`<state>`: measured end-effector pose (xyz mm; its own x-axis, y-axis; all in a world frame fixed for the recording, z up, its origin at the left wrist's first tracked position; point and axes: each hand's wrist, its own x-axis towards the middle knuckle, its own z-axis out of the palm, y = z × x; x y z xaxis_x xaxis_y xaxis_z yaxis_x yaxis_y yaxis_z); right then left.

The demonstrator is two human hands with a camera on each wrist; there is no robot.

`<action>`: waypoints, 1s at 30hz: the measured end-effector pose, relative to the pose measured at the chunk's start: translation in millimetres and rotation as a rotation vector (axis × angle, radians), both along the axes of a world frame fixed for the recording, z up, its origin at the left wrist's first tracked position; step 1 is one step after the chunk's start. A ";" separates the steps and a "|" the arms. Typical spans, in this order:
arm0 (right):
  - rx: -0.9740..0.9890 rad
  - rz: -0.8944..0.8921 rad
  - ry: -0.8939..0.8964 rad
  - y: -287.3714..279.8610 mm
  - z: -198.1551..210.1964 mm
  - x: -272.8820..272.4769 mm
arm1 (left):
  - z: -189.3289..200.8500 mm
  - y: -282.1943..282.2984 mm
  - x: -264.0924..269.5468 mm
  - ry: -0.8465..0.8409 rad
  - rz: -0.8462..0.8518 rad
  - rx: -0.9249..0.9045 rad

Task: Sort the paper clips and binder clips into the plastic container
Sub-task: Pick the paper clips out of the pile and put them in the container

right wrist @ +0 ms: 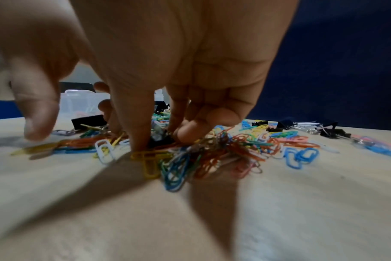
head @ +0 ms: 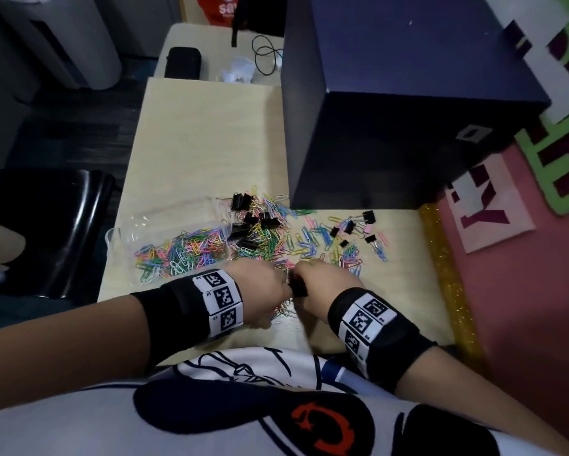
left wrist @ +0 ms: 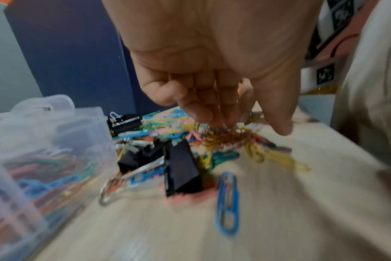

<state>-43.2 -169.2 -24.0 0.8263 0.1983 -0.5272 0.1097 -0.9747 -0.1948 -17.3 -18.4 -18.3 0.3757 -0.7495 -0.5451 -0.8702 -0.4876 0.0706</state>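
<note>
While both hands work low over the table (head: 191,133), the left hand (head: 265,292) has its fingers (left wrist: 196,107) bunched down on a clump of paper clips (left wrist: 230,136) and pinches it. The right hand (head: 319,291) has its fingers curled down into the pile too. It seems to hold a small black binder clip (head: 298,286), though the wrist view is too blurry to be sure.

More clips (head: 276,238) lie loose in a wide heap just past both hands. Black binder clips (head: 250,222) are mixed in, and a few more (head: 358,223) sit off to the right.

The box (head: 164,238) is clear plastic. It sits on the left side of the table, just beside the heap, with lots of clips already in it. So the box is to the left of the hands and a bit farther out. The left hand is the nearer one. I think its clump can go over to the left and drop in. The right hand would have to cross the heap to get there.

Some clips may hook on each other and drag along.
</note>
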 end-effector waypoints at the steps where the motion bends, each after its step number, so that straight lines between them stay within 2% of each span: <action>1: 0.004 0.002 -0.013 -1.9 -1.0 1.3 | -2.0 -0.5 -0.1 -0.020 -0.008 -0.010; 4: 0.021 -0.049 -0.056 -8.3 -1.1 3.6 | -5.2 -2.4 2.2 -0.067 -0.028 -0.004; 7: 0.089 -0.163 -0.180 -16.3 1.8 7.0 | -8.0 -5.3 5.4 -0.073 -0.024 0.031; 12: 0.186 -0.489 -0.297 -44.7 7.3 18.3 | -13.0 -9.1 8.2 -0.062 0.038 0.049; 20: -0.057 -0.817 -0.385 -98.2 -7.3 34.9 | -12.1 -14.9 15.4 -0.061 0.149 0.006; 23: -0.203 -0.844 -0.352 -104.6 -16.6 30.7 | -7.5 -19.3 18.3 -0.069 0.193 -0.064; 25: -0.239 -0.825 -0.451 -102.8 -21.1 26.5 | -3.6 -22.8 20.6 -0.087 0.199 -0.123; 27: -0.230 -0.735 -0.511 -101.5 -24.0 25.0 | -2.9 -26.6 21.9 -0.097 0.188 -0.158; 30: -0.182 -0.553 -0.425 -101.4 -23.8 25.0 | -6.5 -34.4 20.7 -0.104 0.129 -0.213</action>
<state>-18.2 -270.6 -47.8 0.9212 -0.3690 -0.1230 -0.3794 -0.9223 -0.0742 3.4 -52.8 -24.8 0.5217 -0.7851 -0.3339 -0.8095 -0.5791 0.0968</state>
